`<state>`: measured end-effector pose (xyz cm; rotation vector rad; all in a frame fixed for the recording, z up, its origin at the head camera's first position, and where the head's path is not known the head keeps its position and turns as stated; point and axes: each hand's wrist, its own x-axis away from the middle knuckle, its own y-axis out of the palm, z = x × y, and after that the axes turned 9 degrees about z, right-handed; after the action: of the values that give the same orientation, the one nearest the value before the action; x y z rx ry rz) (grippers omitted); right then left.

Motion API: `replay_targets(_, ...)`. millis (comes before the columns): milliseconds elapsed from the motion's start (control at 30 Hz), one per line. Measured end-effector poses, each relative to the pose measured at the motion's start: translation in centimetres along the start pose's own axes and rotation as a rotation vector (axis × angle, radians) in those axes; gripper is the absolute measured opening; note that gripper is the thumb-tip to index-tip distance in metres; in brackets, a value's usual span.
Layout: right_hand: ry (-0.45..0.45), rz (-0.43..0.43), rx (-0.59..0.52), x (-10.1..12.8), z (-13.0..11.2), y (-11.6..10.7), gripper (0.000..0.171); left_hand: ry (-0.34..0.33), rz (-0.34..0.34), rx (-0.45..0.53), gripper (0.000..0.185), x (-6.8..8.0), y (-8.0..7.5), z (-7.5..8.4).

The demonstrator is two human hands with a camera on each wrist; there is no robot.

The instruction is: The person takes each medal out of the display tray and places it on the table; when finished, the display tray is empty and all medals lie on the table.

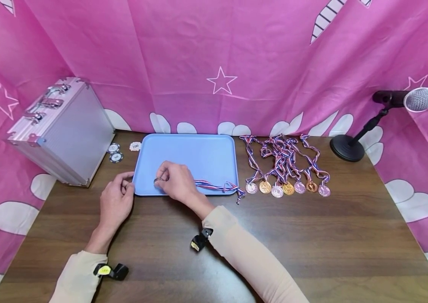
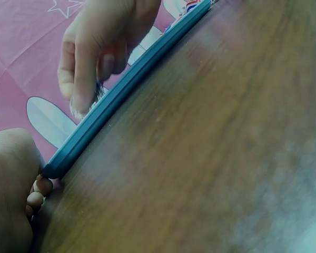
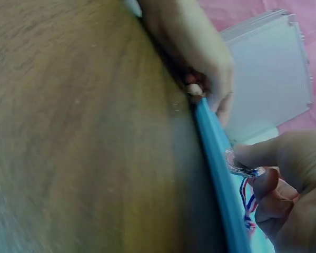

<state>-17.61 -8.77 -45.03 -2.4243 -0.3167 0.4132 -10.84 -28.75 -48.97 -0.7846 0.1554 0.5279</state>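
- One medal is in hand: the right hand pinches the silver-toned disc between thumb and fingertips, low over the near left part of the blue tray. The right wrist view shows the disc just above the tray's near rim.
- Its striped ribbon trails rightward across the tray floor, the end hanging over the near right corner onto the wooden table.
- The left hand rests at the tray's near left corner, fingers curled against the rim (steadying it, by the look; whether they truly clamp the rim cannot be told).
- Seven more medals lie in a row just right of the tray, ribbons tangled behind them.
- Judgement: the step in hand is laying this medal in the tray. The next move calls for lowering the disc flat, releasing the pinch, and drawing the overhanging ribbon end inside the rim.
- Also present: aluminium case, poker chips, microphone.
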Motion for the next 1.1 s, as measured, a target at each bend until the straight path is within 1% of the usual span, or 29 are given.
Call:
replay_targets(167,-0.038,0.068,-0.017,-0.1,0.3,-1.6,0.024,0.009,0.014,0.006,0.035,-0.1,0.0,0.1)
replay_targets(233,-0.048,0.102,-0.019,0.0,0.6,-2.5,0.024,0.007,0.008,0.005,0.035,-0.1,0.0,0.2)
replay_targets(300,-0.039,0.138,-0.033,0.1,0.9,-3.5,0.022,0.004,0.000,0.005,0.036,-0.1,0.0,0.2)
replay_targets(433,0.000,0.227,-0.110,0.3,1.6,-5.7,0.014,-0.005,-0.007,0.008,0.036,-0.1,0.0,0.4)
replay_targets(533,0.044,0.273,-0.179,0.6,2.1,-7.3,0.008,-0.006,-0.008,0.008,0.036,-0.1,-0.1,0.4)
replay_targets(633,0.081,0.289,-0.235,1.2,2.8,-8.8,0.012,-0.011,-0.010,0.006,0.036,-0.1,-0.1,0.2)
replay_targets(700,0.074,0.294,-0.245,1.7,3.2,-9.8,0.017,-0.017,-0.011,0.002,0.036,0.0,-0.2,0.2)
replay_targets(800,0.029,0.315,-0.204,2.5,4.0,-11.0,0.021,-0.025,-0.016,-0.006,0.037,0.0,-0.3,0.1)
replay_targets(900,0.000,0.349,-0.173,3.3,4.8,-12.2,0.019,-0.023,-0.018,-0.007,0.037,0.0,-0.3,0.1)
replay_targets(1000,0.034,0.366,-0.208,4.1,5.4,-13.1,0.012,-0.020,-0.010,-0.002,0.036,0.0,-0.2,0.1)
replay_targets(1100,0.111,0.356,-0.272,5.2,6.1,-13.9,0.009,-0.019,-0.004,0.001,0.035,0.1,-0.1,0.2)
